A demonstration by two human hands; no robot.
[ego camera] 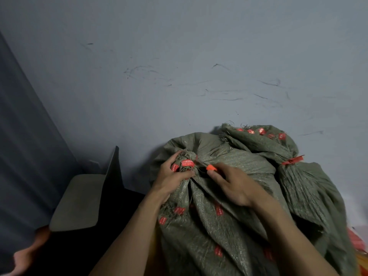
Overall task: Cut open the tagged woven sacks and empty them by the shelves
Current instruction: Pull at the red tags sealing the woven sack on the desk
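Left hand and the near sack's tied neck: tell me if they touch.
Touching. The head view shows the left hand curled round the near sack's tied neck, no gap.

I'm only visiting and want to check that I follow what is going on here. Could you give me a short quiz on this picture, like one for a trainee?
1. True or false: the left hand grips the bunched neck of the near grey-green woven sack.
2. Which hand pinches the small orange tool at that neck? A) left B) right C) neither
3. Fill in: the far grey-green woven sack, behind on the right, has its neck bound with a ___ tie.

Key: 1 true; 2 B, the right hand; 3 red.
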